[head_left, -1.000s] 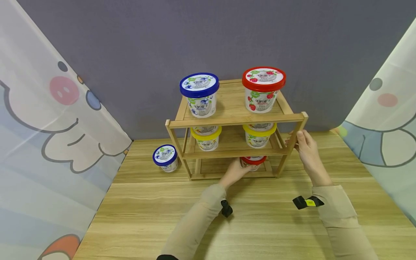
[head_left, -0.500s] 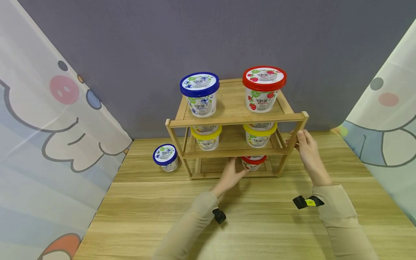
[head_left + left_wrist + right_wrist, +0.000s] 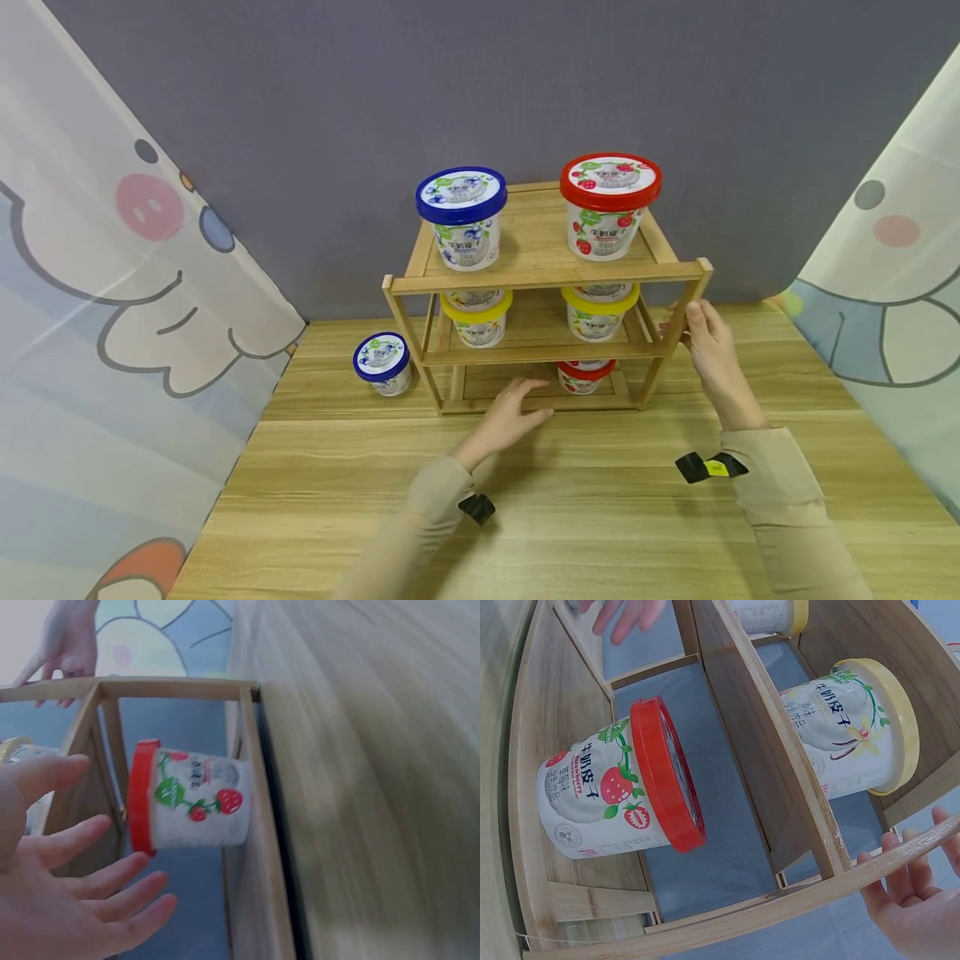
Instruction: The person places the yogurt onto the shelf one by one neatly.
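Note:
On the bottom shelf of a three-tier wooden rack [image 3: 540, 279], toward its right end, stands a red-lidded tub [image 3: 581, 383] with strawberries printed on it. My left hand [image 3: 506, 421] is in front of the bottom shelf, left of that tub and apart from it, fingers spread and holding nothing. The left wrist view shows a gap between its fingertips and the strawberry tub [image 3: 199, 799]. With my right hand [image 3: 712, 358] I grip the rack's right front post; the right wrist view shows the fingers [image 3: 896, 877] curled round the wood.
A blue-lidded tub [image 3: 461, 218] and a red-lidded tub [image 3: 609, 208] stand on the top shelf. On the middle shelf are two yellow-lidded tubs, left [image 3: 480, 321] and right [image 3: 596, 317]. Another blue-lidded tub [image 3: 382, 364] sits on the table left of the rack.
My left hand has let go of the red-lidded tub on the bottom shelf and drawn back to the left and toward me. The tub stays there; my right hand has not moved.

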Available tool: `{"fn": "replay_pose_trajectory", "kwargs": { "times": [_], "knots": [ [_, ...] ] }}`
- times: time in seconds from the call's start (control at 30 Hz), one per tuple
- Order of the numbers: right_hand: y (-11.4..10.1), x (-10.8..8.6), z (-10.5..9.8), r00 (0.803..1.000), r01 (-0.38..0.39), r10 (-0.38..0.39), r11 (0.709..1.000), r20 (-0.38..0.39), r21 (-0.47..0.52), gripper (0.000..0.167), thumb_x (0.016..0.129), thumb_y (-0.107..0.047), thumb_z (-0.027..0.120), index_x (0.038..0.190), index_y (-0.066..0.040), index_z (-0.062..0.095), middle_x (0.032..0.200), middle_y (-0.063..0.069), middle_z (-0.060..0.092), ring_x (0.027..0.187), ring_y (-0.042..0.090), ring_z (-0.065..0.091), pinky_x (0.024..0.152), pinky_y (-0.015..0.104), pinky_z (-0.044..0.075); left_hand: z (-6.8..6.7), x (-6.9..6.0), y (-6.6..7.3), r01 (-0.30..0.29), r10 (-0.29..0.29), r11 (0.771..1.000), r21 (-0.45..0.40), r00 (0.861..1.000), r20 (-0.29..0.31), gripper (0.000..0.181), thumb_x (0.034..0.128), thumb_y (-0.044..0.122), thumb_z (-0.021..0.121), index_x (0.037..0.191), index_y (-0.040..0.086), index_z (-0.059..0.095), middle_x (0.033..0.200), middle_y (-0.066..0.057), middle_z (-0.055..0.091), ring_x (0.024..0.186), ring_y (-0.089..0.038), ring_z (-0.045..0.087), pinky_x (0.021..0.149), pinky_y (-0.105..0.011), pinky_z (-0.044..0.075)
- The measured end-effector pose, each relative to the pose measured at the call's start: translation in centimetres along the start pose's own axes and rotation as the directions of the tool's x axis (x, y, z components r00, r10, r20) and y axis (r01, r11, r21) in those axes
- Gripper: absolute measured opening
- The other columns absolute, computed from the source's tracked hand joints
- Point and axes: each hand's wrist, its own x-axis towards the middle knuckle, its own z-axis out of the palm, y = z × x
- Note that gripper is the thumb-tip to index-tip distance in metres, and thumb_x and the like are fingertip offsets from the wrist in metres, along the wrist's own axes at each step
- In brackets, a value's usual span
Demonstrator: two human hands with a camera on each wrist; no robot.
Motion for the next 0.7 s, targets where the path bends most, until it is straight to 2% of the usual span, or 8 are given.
{"fn": "replay_pose_trajectory", "kwargs": {
  "times": [0.37, 0.47, 0.7],
  "knots": [
    [-0.2, 0.0, 0.1, 1.000, 0.005, -0.005, 1.000, 0.005, -0.016, 0.022, 0.094, -0.029, 0.036, 0.096, -0.016, 0.054, 0.088, -0.002, 0.051, 0.081, 0.009, 0.055, 0.074, 0.014, 0.042, -2.6, -2.7, -0.6, -0.099, 0.098, 0.995, 0.023, 0.993, 0.059, 0.044, 0.0872, 0.030, 0.056, 0.123, 0.005, 0.049, 0.120, -0.008, 0.052, 0.105, -0.026, 0.052, 0.086, -0.040, 0.042],
    [-0.1, 0.0, 0.1, 1.000, 0.007, -0.007, 1.000, 0.001, -0.004, 0.022, 0.094, -0.028, 0.036, 0.095, -0.016, 0.054, 0.087, -0.002, 0.052, 0.080, 0.009, 0.055, 0.074, 0.014, 0.042, -3.4, -3.4, -0.7, -0.115, 0.114, 0.993, 0.030, 0.993, 0.037, 0.041, 0.0875, 0.028, 0.056, 0.122, 0.006, 0.050, 0.119, -0.009, 0.053, 0.103, -0.025, 0.052, 0.085, -0.041, 0.042],
    [-0.2, 0.0, 0.1, 1.000, 0.009, -0.009, 1.000, 0.003, 0.011, 0.023, 0.095, -0.027, 0.036, 0.097, -0.014, 0.054, 0.089, -0.002, 0.051, 0.080, 0.008, 0.056, 0.075, 0.014, 0.042, -5.4, -5.2, -0.9, -0.138, 0.140, 0.990, 0.035, 0.988, -0.063, 0.035, 0.0863, 0.021, 0.058, 0.116, 0.004, 0.054, 0.113, -0.012, 0.056, 0.101, -0.026, 0.053, 0.085, -0.041, 0.042]
  ]
}}
